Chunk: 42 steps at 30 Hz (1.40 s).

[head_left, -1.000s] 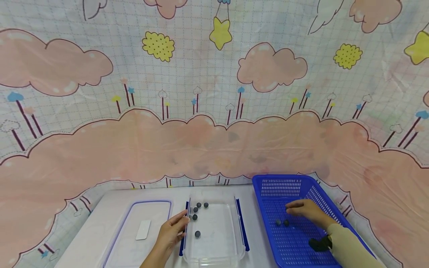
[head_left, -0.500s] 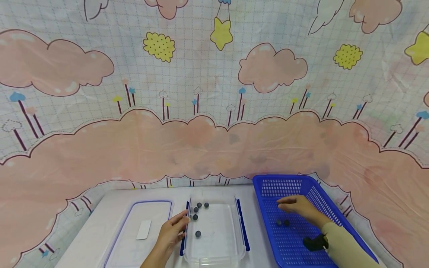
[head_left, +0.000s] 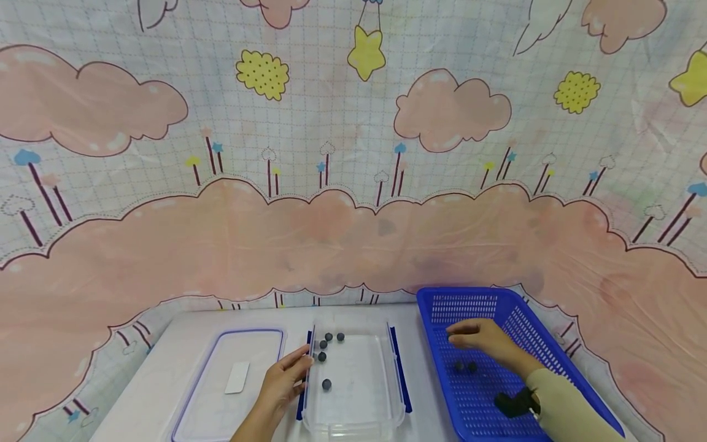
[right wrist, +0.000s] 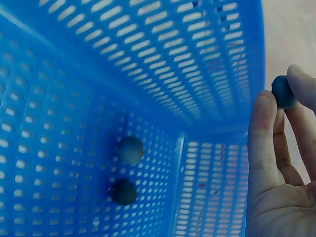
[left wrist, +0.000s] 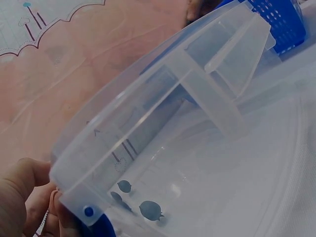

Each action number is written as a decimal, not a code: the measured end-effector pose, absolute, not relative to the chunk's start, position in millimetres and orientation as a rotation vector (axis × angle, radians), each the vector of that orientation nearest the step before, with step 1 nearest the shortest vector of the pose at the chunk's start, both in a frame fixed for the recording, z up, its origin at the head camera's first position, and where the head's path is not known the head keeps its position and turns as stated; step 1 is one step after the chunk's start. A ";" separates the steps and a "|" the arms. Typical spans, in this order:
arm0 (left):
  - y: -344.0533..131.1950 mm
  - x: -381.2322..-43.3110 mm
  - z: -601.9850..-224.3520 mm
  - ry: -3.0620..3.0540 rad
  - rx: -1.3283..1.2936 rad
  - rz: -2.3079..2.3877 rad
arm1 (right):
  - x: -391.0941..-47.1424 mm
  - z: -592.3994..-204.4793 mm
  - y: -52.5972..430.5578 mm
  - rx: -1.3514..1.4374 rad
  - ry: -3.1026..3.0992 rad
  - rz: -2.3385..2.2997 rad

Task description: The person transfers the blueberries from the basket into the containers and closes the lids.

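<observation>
Right hand (head_left: pixel 488 341) pinches a blueberry (right wrist: pixel 283 93) (tip grip, likely to avoid bruising) near blue basket's (head_left: pixel 463 307) ten o'clock edge; left hand (head_left: pixel 280 383) grips clear box (head_left: pixel 359 374) at nine, probably steadying it.

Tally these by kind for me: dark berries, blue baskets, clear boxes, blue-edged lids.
Dark berries: 8 (5 in the clear box, 2 in the blue basket, 1 in the right hand)
Blue basket: 1
Clear box: 1
Blue-edged lid: 1
Total: 11
</observation>
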State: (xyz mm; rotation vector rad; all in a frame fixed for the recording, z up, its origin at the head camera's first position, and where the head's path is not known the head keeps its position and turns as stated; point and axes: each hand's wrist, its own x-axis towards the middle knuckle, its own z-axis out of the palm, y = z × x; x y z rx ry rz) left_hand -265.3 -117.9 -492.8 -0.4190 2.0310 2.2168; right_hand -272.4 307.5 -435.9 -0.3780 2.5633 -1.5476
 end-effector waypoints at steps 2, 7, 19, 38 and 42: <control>-118.3 -265.6 -492.4 2.034 -0.421 2.211 | -271.7 -432.0 302.1 -0.370 2.588 -1.527; -118.4 -265.7 -491.9 2.034 -0.416 2.214 | -269.5 -423.8 288.9 -0.398 2.585 -1.525; -118.6 -264.2 -492.7 2.015 -0.362 2.254 | -269.7 -416.9 266.9 -0.424 2.614 -1.464; -118.8 -263.8 -493.7 2.011 -0.360 2.259 | -283.7 -409.3 227.5 -0.484 2.561 -1.483; -118.2 -263.9 -493.7 2.014 -0.372 2.251 | -286.5 -409.6 219.7 -0.522 2.513 -1.506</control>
